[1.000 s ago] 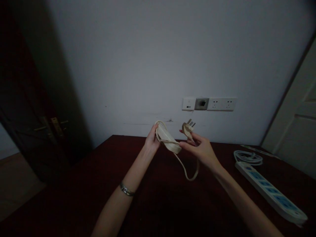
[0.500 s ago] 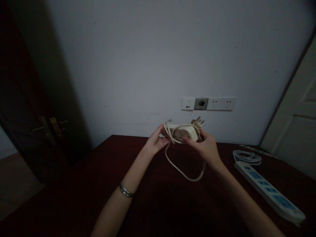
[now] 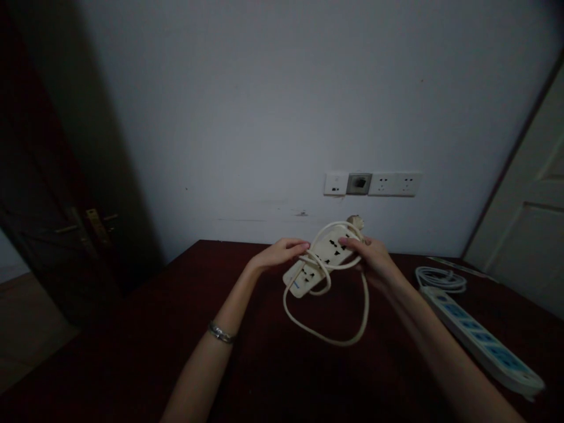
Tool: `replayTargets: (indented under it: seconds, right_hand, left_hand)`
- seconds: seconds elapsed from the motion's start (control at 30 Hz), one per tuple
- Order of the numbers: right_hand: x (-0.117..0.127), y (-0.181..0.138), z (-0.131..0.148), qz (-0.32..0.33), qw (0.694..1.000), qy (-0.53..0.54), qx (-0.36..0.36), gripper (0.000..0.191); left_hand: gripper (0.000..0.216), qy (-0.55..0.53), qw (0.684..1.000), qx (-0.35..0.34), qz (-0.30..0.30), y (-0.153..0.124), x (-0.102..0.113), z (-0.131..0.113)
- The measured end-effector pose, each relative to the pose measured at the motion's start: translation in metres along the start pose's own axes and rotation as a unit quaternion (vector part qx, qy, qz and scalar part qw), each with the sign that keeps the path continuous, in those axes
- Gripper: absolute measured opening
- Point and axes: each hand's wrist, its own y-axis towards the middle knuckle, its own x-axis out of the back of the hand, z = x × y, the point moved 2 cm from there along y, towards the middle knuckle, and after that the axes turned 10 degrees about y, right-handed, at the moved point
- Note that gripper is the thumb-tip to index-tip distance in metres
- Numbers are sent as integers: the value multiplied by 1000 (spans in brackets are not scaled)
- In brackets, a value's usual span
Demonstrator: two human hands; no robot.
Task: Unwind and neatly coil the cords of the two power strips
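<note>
A white power strip [image 3: 328,245] is held in the air above the dark red table, tilted with its socket face towards me. My right hand [image 3: 373,255] grips its upper right end, thumb on the face. The strip's pale cord [image 3: 326,339] is wound around it, and a loose loop hangs below. My left hand [image 3: 286,252] is closed at the wound cord near the strip's left edge, thumb and fingers pinched on it. By the right hand the plug [image 3: 356,222] sticks up at the strip's top end.
A second power strip [image 3: 482,341] with blue socket panels lies on the table [image 3: 176,329] at right, its grey cord [image 3: 440,279] coiled behind it. Wall sockets [image 3: 394,184] sit above the table's back edge. A dark door [image 3: 44,223] stands at left, a pale door [image 3: 529,217] at right.
The power strip has turned from nearly level to slanting, its left end dropping and its socket face coming into view. My left hand has shifted from the strip's end to the cord.
</note>
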Motion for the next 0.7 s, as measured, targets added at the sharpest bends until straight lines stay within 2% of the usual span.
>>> replayTargets:
  seconds: [0.17, 0.23, 0.3, 0.43, 0.53, 0.7]
  right_hand:
    - [-10, -8, -6, 76, 994, 15, -75, 36]
    - [-12, -8, -8, 102, 991, 18, -80, 36]
    - [-11, -7, -9, 105, 992, 17, -73, 36]
    - [-2, 0, -1, 64, 996, 38, -51, 35]
    - [11, 6, 10, 35, 995, 91, -36, 34]
    - [27, 12, 17, -9, 997, 76, 22, 37]
  left_hand:
    - [37, -140, 984, 72, 83, -4, -22, 15]
    - [38, -172, 972, 83, 137, -6, -30, 17]
    - [42, -192, 963, 95, 164, -6, -37, 18]
    - [52, -234, 954, 145, 118, 0, -40, 18]
    - [59, -257, 943, 180, 108, 2, -36, 20]
    - [57, -250, 947, 180, 91, 0, -24, 28]
